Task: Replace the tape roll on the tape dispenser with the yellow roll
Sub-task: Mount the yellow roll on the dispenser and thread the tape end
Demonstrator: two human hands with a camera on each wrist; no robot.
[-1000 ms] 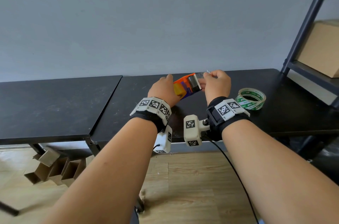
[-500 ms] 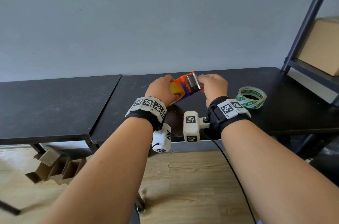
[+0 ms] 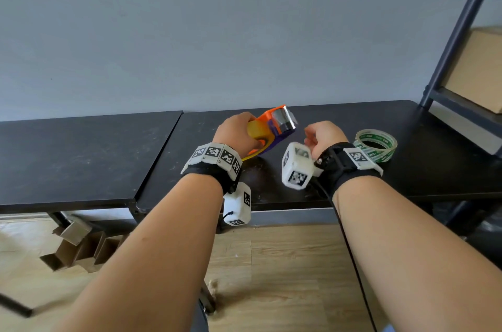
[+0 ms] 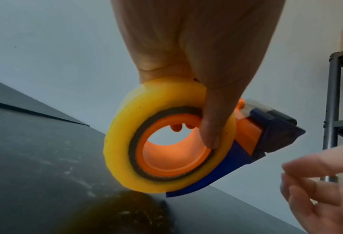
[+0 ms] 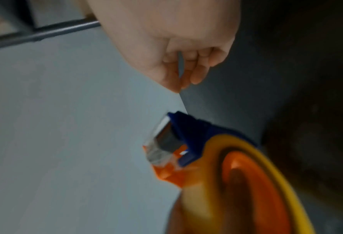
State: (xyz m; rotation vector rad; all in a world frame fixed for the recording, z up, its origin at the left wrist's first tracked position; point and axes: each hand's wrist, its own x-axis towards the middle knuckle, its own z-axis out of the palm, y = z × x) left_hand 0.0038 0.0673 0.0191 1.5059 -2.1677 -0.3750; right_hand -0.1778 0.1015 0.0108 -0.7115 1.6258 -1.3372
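My left hand (image 3: 239,133) grips the orange and blue tape dispenser (image 3: 274,125) just above the black table (image 3: 298,196), with its metal cutter end pointing up and right. The yellow roll (image 4: 122,142) sits on the dispenser's orange hub, and my thumb (image 4: 210,134) lies across the roll's side. My right hand (image 3: 320,136) hovers a short way right of the cutter, fingers loosely curled, holding nothing that I can see. In the right wrist view the dispenser (image 5: 184,126) is blurred below my fingertips (image 5: 196,79). A green-printed clear tape roll (image 3: 376,145) lies flat on the table by my right wrist.
A second black table (image 3: 81,157) adjoins on the left. A dark metal shelf frame (image 3: 456,41) carrying a cardboard box (image 3: 478,68) stands at the right end. Folded cardboard pieces (image 3: 76,247) lie on the wooden floor under the left table.
My right hand has let go of the dispenser's cutter end and drawn back to the right and down. The left hand still holds the dispenser, now tilted a little higher.
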